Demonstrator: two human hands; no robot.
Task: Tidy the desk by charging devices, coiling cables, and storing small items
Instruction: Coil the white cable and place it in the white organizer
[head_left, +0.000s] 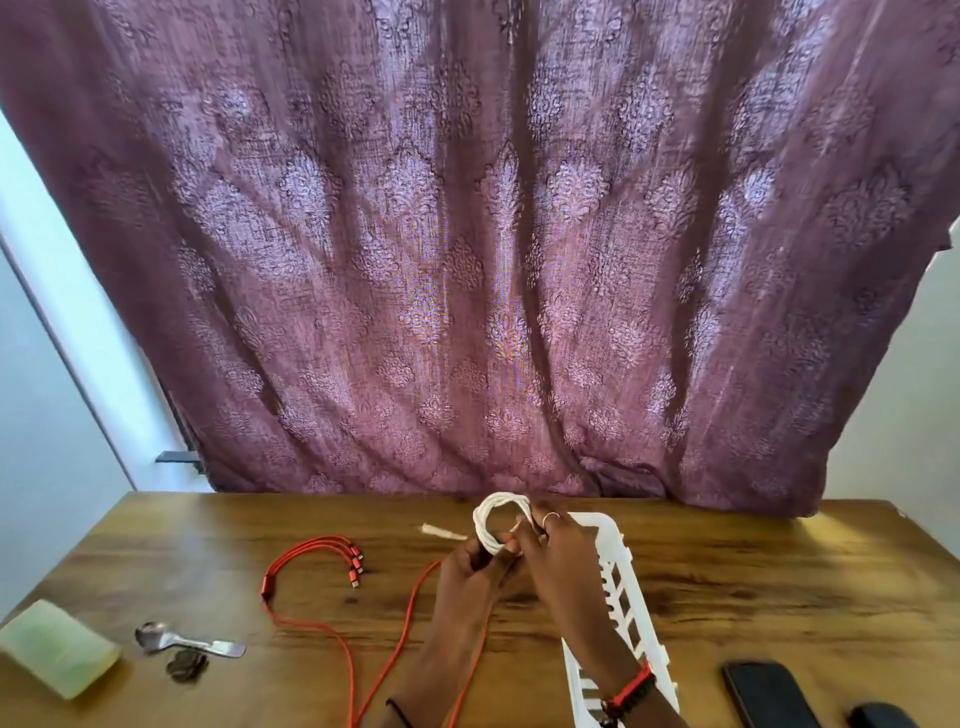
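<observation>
In the lower centre of the frame, both hands hold a white cable (500, 521) wound into a small coil, lifted just above the wooden tabletop (779, 571). The left hand (467, 574) grips the bottom of the coil, its fingers (483, 555) curled round the strands. The right hand (561, 553) meets the coil from the right, and its fingers (540, 524) pinch the loop's side; one of them wears a thin ring (549, 517). A loose white cable end (441, 531) sticks out to the left of the coil.

A white slatted basket (626, 587) lies under and behind the right forearm, whose wrist carries a red and black bracelet (631, 693). To the left of the hands, a red cable (311, 571) with several connector heads sprawls uncoiled across the tabletop and runs off the bottom edge.

At lower left sit a pale green translucent block (57, 647), a metal spoon (187, 642) and a few coins (186, 666) just beside the spoon. At lower right lie a dark phone (766, 693) and another dark object (883, 717), cut off by the edge. A purple patterned curtain (493, 234) fills the upper frame.
</observation>
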